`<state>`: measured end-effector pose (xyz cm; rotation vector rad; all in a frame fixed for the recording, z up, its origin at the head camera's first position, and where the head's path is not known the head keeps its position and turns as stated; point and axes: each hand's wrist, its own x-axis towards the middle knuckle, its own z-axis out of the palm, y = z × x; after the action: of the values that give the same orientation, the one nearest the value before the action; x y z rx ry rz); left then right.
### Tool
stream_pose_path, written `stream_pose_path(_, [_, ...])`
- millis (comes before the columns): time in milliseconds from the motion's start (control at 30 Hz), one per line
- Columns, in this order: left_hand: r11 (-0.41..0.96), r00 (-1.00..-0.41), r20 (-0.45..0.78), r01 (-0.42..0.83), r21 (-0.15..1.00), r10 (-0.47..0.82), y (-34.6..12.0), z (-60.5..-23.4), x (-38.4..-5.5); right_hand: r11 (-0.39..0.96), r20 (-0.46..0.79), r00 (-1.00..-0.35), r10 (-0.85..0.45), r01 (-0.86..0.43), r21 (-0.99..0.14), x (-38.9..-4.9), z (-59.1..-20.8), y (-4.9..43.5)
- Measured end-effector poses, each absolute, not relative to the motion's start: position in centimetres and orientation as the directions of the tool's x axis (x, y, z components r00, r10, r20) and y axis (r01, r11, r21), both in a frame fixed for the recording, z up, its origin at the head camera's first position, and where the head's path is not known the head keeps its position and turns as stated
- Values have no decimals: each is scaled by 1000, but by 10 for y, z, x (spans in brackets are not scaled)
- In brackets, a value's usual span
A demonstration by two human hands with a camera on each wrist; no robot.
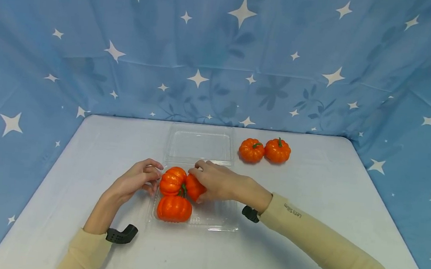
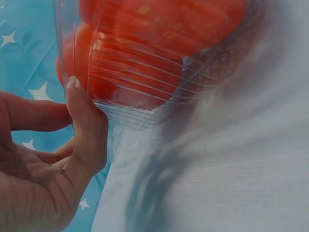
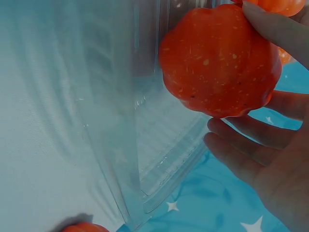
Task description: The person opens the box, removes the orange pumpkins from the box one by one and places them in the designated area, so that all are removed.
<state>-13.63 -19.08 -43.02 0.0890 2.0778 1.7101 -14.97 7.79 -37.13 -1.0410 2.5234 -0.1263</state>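
Observation:
A clear plastic clamshell container (image 1: 216,217) sits on the white table with its lid laid back. Two small orange pumpkins, one behind (image 1: 173,181) and one in front (image 1: 174,209), stand in its left part. My right hand (image 1: 221,183) grips a third pumpkin (image 1: 195,188) over the container, against the two others. In the right wrist view, thumb and fingers spread around this speckled pumpkin (image 3: 219,63). My left hand (image 1: 138,181) is at the container's left side. Its thumb and a finger pinch the rim in the left wrist view, beside the ribbed wall (image 2: 137,113).
Two more orange pumpkins, a left one (image 1: 251,150) and a right one (image 1: 277,150), stand side by side at the table's back, right of the open lid (image 1: 200,145). Behind the table (image 1: 304,192) hangs a blue curtain (image 1: 224,52) with white stars.

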Motion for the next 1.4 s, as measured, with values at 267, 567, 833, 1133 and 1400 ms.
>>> stream_pose_path(267, [242, -901, -291, -219, 945, 321, -190, -430, -136, 703, -311, -633, -709, -665, -251, -150, -372, 83])
stream_pose_path(567, [230, -902, -285, -217, 949, 323, -189, -429, -136, 682, -270, -627, -731, -679, -271, -148, -375, 90])
stream_pose_path(833, [239, -901, -290, -218, 946, 323, -190, -430, -135, 676, -264, -623, -736, -652, -345, -147, -377, 98])
stream_pose_path(1133, [235, -902, -292, -223, 946, 318, -189, -429, -136, 665, -234, -627, -743, -653, -361, -150, -377, 106])
stream_pose_path(1400, [240, -897, -299, -228, 944, 324, -190, -430, -136, 667, -228, -635, -738, -634, -392, -149, -378, 112])
